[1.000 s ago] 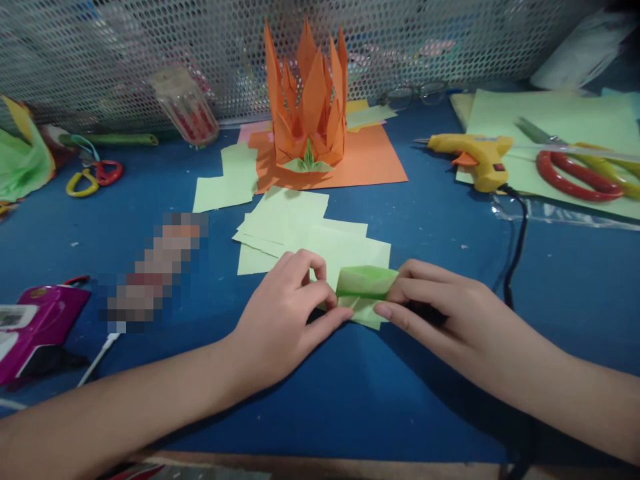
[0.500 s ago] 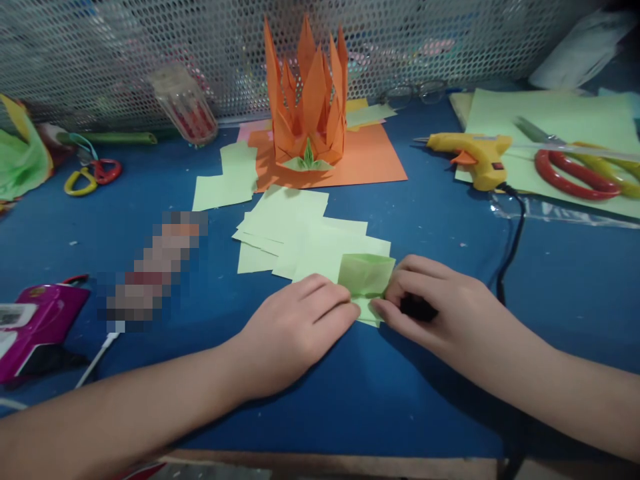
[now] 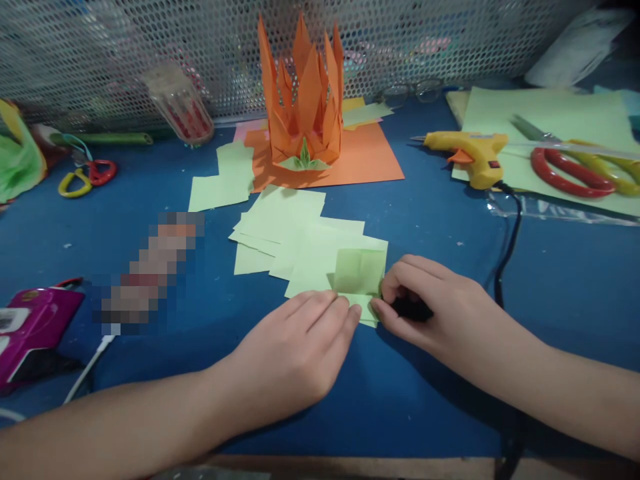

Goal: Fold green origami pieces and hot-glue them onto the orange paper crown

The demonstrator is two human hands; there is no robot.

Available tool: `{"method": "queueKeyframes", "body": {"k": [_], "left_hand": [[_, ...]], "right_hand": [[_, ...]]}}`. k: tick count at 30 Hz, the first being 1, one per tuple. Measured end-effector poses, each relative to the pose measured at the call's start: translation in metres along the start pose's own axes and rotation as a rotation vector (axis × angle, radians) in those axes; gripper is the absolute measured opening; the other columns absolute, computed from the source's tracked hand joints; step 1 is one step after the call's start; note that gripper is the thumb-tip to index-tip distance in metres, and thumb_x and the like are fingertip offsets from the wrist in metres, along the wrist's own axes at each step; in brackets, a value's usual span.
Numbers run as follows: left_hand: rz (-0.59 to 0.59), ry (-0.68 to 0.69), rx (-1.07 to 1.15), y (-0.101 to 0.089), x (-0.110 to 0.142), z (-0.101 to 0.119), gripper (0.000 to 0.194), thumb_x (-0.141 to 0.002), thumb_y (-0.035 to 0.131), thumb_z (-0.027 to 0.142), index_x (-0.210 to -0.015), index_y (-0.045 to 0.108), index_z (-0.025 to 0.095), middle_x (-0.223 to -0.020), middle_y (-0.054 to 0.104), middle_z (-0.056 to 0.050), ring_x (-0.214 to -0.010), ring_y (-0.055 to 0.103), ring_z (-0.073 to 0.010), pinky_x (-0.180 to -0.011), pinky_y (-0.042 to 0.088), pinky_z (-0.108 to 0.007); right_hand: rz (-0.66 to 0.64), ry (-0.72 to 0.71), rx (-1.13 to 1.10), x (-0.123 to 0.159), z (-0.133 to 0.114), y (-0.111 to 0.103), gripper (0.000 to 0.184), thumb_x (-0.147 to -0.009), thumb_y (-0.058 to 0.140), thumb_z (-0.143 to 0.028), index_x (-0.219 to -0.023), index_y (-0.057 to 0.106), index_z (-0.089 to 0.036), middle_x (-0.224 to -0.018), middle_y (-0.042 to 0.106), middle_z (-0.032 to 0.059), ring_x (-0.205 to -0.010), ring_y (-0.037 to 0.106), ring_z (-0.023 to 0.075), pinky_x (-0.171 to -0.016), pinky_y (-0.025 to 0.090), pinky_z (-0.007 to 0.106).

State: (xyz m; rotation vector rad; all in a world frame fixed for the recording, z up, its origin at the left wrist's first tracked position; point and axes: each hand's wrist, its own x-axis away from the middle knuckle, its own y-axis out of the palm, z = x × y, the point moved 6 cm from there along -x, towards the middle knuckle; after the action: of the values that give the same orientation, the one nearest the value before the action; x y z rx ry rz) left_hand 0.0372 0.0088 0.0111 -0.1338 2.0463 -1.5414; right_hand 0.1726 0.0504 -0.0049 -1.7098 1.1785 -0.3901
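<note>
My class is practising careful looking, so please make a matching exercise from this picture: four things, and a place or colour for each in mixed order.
Things
1. Folded green paper
2. Glue gun
3. Orange paper model
4. Small scissors

Descriptions
A. Yellow, with a black cord
B. One yellow and one red handle loop
C. At the fingertips of the left hand and the right hand
D. Upright in front of the metal mesh

Pairs: 1-C, 2-A, 3-D, 4-B

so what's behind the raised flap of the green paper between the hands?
Light green sheets show past the top and left of the flap; the patch directly behind it is covered, so can't tell.
</note>
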Motion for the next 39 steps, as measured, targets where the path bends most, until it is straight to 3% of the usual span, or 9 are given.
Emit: {"method": "queueKeyframes", "body": {"k": [11, 18, 22, 28, 32, 37, 39], "left_hand": [[-0.092, 0.048, 0.0, 0.002, 0.001, 0.005, 0.035, -0.094, 0.037, 0.007, -0.115, 0.064, 0.005, -0.114, 0.069, -0.013, -0.099, 0.067, -0.0256, -0.08, 0.057, -0.036], [-0.084, 0.068, 0.018, 0.001, -0.002, 0.004, 0.032, -0.093, 0.04, 0.007, -0.112, 0.066, 0.005, -0.115, 0.069, -0.012, -0.096, 0.067, -0.0263, -0.079, 0.056, -0.036], [-0.07, 0.073, 0.046, 0.0, -0.002, 0.004, 0.028, -0.093, 0.043, 0.008, -0.104, 0.068, 0.005, -0.102, 0.072, -0.013, -0.088, 0.067, -0.0245, -0.078, 0.055, -0.038], [-0.102, 0.069, 0.042, 0.003, 0.0, 0.004, 0.032, -0.093, 0.041, 0.009, -0.117, 0.063, 0.005, -0.116, 0.068, -0.013, -0.102, 0.064, -0.027, -0.086, 0.054, -0.039], [-0.081, 0.061, 0.059, 0.003, -0.001, 0.002, 0.03, -0.094, 0.039, 0.009, -0.105, 0.066, 0.006, -0.1, 0.072, -0.013, -0.09, 0.066, -0.0231, -0.079, 0.055, -0.035], [-0.095, 0.07, 0.041, 0.003, 0.0, 0.001, 0.035, -0.094, 0.034, 0.008, -0.116, 0.062, 0.006, -0.117, 0.068, -0.013, -0.099, 0.065, -0.0237, -0.077, 0.055, -0.034], [-0.096, 0.076, 0.037, 0.003, 0.001, 0.001, 0.035, -0.094, 0.034, 0.008, -0.115, 0.062, 0.006, -0.117, 0.068, -0.013, -0.099, 0.065, -0.0238, -0.076, 0.055, -0.034]], "right_hand": [[-0.075, 0.169, -0.137, -0.001, 0.012, 0.001, 0.006, -0.083, 0.052, -0.017, -0.083, 0.048, -0.022, -0.063, 0.047, -0.0045, -0.05, 0.043, 0.0084, -0.046, 0.037, 0.021], [-0.117, 0.272, -0.288, -0.003, 0.021, -0.001, 0.008, -0.089, 0.052, -0.029, -0.086, 0.05, -0.022, -0.059, 0.049, -0.0051, -0.048, 0.044, 0.0083, -0.042, 0.035, 0.021], [-0.101, 0.245, -0.271, -0.003, 0.019, -0.003, 0.018, -0.09, 0.053, -0.037, -0.085, 0.049, -0.021, -0.061, 0.05, -0.0044, -0.048, 0.043, 0.0082, -0.042, 0.035, 0.021], [-0.101, 0.183, -0.305, -0.003, 0.019, -0.005, 0.021, -0.097, 0.039, -0.04, -0.098, 0.049, -0.022, -0.061, 0.05, -0.005, -0.048, 0.045, 0.0086, -0.044, 0.036, 0.022], [-0.072, 0.13, -0.269, -0.004, 0.018, -0.007, 0.033, -0.087, 0.056, -0.047, -0.105, 0.048, -0.021, -0.066, 0.054, -0.0038, -0.051, 0.048, 0.0096, -0.046, 0.039, 0.023], [-0.009, 0.124, -0.346, -0.001, 0.019, -0.01, 0.023, -0.096, 0.037, -0.031, -0.114, 0.047, -0.022, -0.07, 0.06, -0.0016, -0.054, 0.053, 0.0111, -0.049, 0.042, 0.025], [0.0, 0.074, -0.283, -0.001, 0.017, -0.01, 0.027, -0.09, 0.046, -0.026, -0.117, 0.044, -0.023, -0.076, 0.06, -0.0013, -0.057, 0.053, 0.0107, -0.05, 0.044, 0.023]]}}
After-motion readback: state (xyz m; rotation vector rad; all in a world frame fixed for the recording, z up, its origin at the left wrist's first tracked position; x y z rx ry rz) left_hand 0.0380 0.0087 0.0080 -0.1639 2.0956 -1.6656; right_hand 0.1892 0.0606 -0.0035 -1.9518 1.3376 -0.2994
